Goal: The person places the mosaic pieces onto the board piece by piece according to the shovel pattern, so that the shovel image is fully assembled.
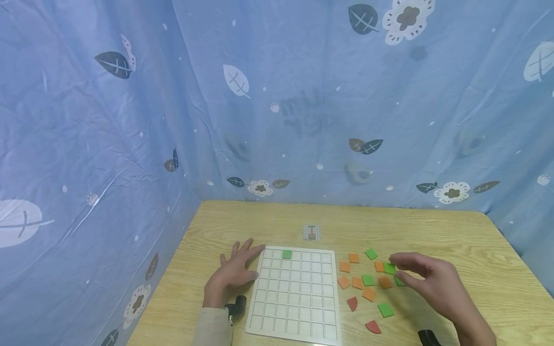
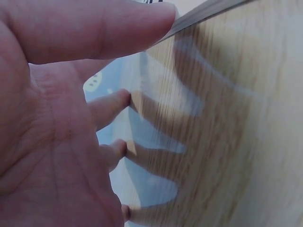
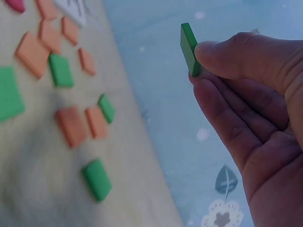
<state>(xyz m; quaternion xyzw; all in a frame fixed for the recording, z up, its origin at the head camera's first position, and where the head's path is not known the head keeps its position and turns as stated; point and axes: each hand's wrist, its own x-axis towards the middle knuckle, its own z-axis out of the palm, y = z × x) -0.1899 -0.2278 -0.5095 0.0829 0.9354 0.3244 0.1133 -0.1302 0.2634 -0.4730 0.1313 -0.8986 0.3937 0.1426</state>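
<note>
My right hand [image 1: 433,283] pinches a green square tile [image 3: 188,49] between thumb and fingers, above the scattered tiles. To the left, my left hand [image 1: 233,271] rests beside a white grid board [image 1: 294,300], its fingers spread and thumb and index finger at the board's left edge. One green tile [image 1: 287,254] sits in a top-row cell of the board. In the left wrist view the thumb [image 2: 104,28] meets the board's rim. Under my right hand lies another green tile [image 1: 398,282], partly hidden by it.
Right of the board lie several orange tiles [image 1: 369,294], more green tiles [image 1: 385,310] and two red quarter-circle pieces [image 1: 373,327]. A small pattern card [image 1: 312,232] lies behind the board. Blue curtains [image 1: 311,120] border the wooden table [image 1: 242,216].
</note>
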